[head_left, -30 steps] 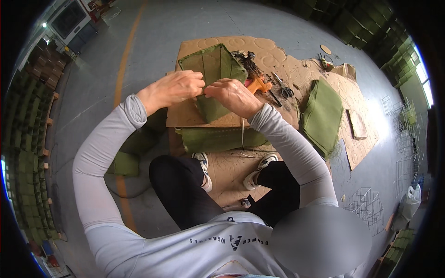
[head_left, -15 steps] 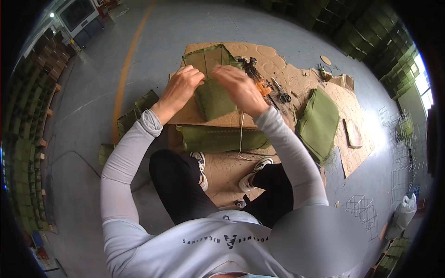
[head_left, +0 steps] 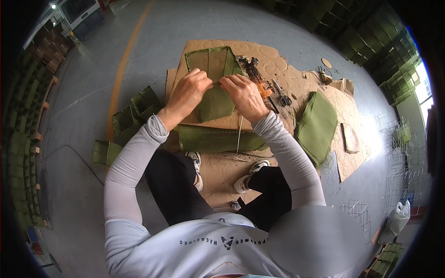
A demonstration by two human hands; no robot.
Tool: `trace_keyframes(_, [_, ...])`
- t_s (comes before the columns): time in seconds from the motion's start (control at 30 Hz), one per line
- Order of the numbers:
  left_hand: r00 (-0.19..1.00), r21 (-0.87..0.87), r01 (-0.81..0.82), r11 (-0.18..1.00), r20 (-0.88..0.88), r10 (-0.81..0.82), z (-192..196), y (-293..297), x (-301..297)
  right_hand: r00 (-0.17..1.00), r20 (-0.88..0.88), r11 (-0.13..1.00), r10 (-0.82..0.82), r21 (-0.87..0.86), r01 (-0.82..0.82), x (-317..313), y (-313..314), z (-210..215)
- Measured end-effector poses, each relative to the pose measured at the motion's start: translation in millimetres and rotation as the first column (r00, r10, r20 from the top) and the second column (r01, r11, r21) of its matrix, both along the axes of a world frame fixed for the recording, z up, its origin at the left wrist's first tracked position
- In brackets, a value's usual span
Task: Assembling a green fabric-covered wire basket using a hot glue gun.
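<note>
1. Left hand (head_left: 189, 94): fingers drawn in to a narrow pinch, looks to be on the near rim of the green box (head_left: 218, 105). Any thread or fine wire between the fingertips is too small to tell.
2. Right hand (head_left: 247, 96): same narrow pinch, on that rim just beside the left. Fingertips near each other, not touching.
3. Green box sits on the cardboard (head_left: 266, 50) over the work surface, in front of the person, open side showing past the knuckles.
4. Done, my read: box has its shape. Far rim and corners stand out as dark edges, fabric covers the near face.
5. Left, my read: the near rim, since both hands are on it. Can't tell how much of it is fastened; the hands cover part of it.
6. Beside the box, right side: dark scraps (head_left: 252, 69), an orange tool (head_left: 264, 90), scissors (head_left: 285, 99). Neither hand is on any of them.
7. Farther right: flat green fabric pieces (head_left: 318, 125) in a pile, not made up. Wire frames (head_left: 358, 214) on the floor, bare.
8. Person's left: small green boxes (head_left: 107, 152) on the floor, already shaped. Whether they're finished, can't tell from here.
9. Below the cardboard's near edge: more green fabric (head_left: 213, 140), with a pale cord (head_left: 239, 133) hanging in front.
</note>
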State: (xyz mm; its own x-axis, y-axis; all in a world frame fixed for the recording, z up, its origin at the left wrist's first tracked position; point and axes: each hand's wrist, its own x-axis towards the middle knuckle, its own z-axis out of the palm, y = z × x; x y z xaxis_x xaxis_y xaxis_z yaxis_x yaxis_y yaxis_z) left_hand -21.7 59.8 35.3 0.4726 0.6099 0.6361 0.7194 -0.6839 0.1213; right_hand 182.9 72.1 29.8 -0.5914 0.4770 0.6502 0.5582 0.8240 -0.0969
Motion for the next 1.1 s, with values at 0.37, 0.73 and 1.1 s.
trace_keyframes(0.37, [0.973,-0.174,0.211,0.962,-0.058,-0.224,15.8,7.4,-24.0,0.964,0.256,0.994,0.075,0.054,-0.092,-11.3,6.2,11.2])
trace_keyframes(0.73, [0.979,-0.185,0.189,0.964,-0.037,-0.199,2.1,5.9,-20.0,0.948,0.31,0.997,0.077,-0.024,-0.073,-9.4,3.8,22.1])
trace_keyframes(1.1, [0.97,0.077,0.242,0.967,-0.039,-0.24,25.4,-8.9,-43.6,0.987,-0.15,0.985,0.049,0.173,-0.023,49.4,-63.5,-22.9])
